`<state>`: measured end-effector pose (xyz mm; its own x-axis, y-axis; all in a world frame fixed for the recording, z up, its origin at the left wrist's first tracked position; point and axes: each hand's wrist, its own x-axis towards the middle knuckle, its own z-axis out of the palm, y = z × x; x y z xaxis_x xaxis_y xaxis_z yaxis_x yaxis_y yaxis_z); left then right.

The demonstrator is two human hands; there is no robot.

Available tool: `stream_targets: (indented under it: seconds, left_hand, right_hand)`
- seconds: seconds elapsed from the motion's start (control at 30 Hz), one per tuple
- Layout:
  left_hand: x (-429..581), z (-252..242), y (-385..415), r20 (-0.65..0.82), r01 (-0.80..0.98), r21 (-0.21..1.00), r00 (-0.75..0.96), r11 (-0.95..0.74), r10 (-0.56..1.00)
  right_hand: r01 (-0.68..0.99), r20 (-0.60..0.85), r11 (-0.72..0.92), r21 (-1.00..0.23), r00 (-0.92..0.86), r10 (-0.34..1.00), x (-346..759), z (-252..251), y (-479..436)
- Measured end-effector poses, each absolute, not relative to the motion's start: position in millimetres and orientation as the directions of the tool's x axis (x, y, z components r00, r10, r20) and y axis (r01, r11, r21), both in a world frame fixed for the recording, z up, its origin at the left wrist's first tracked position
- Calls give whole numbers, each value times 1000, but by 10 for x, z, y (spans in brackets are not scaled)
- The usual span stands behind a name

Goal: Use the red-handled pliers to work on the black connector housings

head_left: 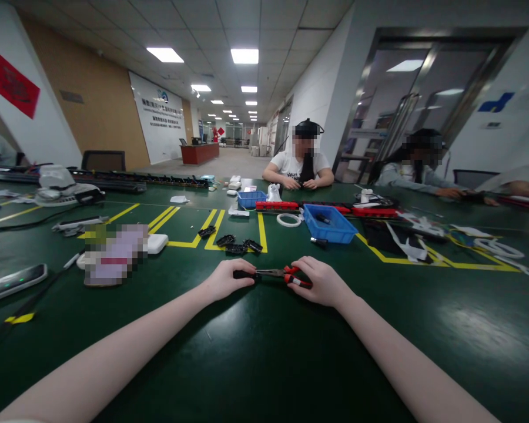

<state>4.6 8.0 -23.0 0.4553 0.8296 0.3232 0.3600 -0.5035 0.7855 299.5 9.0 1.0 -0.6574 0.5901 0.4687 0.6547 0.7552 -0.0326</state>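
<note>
Pliers are clasped in the right grip. The left grip pinches a black part at their tips.

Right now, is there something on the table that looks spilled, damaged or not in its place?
Nothing looks spilled or clearly damaged. One mild oddity: a small black piece lies on the table just outside the larger blue tray, while another dark piece lies inside it.

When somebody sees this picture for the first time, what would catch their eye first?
The red-and-black pliers in the right hand would probably stand out first, their tips at a small black part in the left hand. Just beyond lies a cluster of black pieces by yellow lines, with a blue tray farther right.
</note>
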Motion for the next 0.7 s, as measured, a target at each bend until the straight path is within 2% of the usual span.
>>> stream_targets:
  seconds: [0.3, 0.7]
  left_hand:
    - [46, -232, 88, 309, 347, 799, 465, -492, 830]
    - [70, -194, 47, 308, 354, 795, 464, -492, 831]
  right_hand:
    - [650, 504, 755, -82, -627, 594, 3036, -104, 163]
    - [660, 415, 747, -78, -660, 627, 2995, 21, 54]
